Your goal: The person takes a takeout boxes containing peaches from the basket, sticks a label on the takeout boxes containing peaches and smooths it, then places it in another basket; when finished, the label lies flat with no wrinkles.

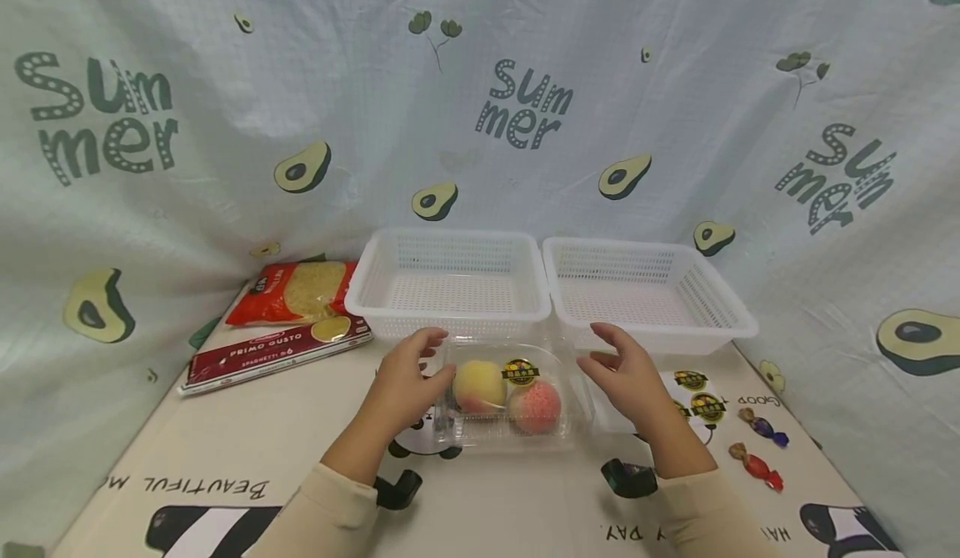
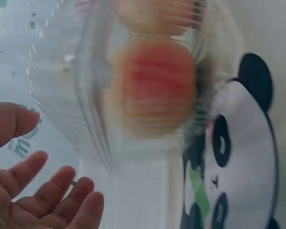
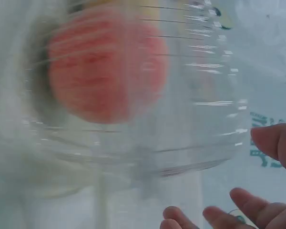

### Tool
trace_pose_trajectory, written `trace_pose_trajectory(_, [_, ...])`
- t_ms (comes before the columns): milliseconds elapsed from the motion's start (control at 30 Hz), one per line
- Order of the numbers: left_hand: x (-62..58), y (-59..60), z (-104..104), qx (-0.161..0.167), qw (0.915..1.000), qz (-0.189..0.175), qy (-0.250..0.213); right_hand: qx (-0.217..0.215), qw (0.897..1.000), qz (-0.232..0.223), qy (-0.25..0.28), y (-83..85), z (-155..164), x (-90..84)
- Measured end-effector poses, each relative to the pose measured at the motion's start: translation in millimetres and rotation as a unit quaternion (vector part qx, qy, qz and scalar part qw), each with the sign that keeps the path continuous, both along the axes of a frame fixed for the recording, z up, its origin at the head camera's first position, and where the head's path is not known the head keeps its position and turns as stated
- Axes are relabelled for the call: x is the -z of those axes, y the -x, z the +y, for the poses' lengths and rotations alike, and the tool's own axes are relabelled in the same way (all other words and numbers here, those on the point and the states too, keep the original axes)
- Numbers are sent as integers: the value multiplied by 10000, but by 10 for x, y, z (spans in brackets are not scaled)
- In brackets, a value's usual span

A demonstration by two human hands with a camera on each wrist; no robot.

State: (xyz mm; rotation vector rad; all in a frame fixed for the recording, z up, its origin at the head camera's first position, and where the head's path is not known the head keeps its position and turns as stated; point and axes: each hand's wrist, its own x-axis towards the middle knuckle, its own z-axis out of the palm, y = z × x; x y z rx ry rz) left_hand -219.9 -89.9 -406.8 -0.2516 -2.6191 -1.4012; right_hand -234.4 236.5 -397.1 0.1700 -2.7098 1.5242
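A clear plastic clamshell box (image 1: 483, 435) sits on the table before me, a black-and-gold round sticker (image 1: 521, 373) on its lid. Inside are a yellowish peach (image 1: 478, 387) and a pink peach (image 1: 536, 408). At the box's left side is my left hand (image 1: 408, 379), thumb and fingers spread and relaxed. My right hand (image 1: 626, 374) stays off its right side in a similar loose pose. In the left wrist view, a gap shows between the left hand's fingers (image 2: 35, 164) and the box wall. The right wrist view also shows spread fingers (image 3: 250, 202) beside the box.
Two white baskets (image 1: 450, 324) (image 1: 652, 333) stand behind the box. At the left lie a red pasta bag (image 1: 300, 291) and a spaghetti box (image 1: 273, 354). Loose stickers (image 1: 708, 408), a purple-wrapped candy (image 1: 763, 428) and a red-wrapped candy (image 1: 756, 466) lie at the right.
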Motion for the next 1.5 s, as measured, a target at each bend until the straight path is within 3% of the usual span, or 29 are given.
trace_pose_trajectory(200, [172, -63, -111, -150, 9926, -1177, -254, -39, 9951, -890, 433, -60, -6, 252])
trace_pose_trajectory(333, [273, -107, -109, 122, 9836, -1667, -682, -179, 9859, -1283, 1055, -103, -43, 361])
trace_pose_trajectory(467, [319, -134, -86, 473, 9743, -1916, -1083, -254, 9752, -1538, 1571, -125, -80, 441])
trace_pose_trajectory(600, [337, -145, -66, 578, 9728, -1906, -1186, -156, 9710, -1530, 1830, -145, -139, 497])
trace_pose_trajectory(800, [361, -122, -20, 350, 9729, -1832, -1367, 83, 9656, -1500, 2123, -170, -228, 518])
trace_pose_trajectory(1100, [347, -138, 22, 188, 9709, -1839, -1520, 318, 9691, -1530, 1906, -246, -256, 492])
trace_pose_trajectory(1300, [258, -183, 97, 271, 9749, -1767, -1324, 629, 9610, -1577, 2185, -394, -200, 378])
trace_pose_trajectory(1500, [131, -237, 221, 560, 9797, -1405, -1318, 883, 9584, -1343, 2359, -527, -53, 178])
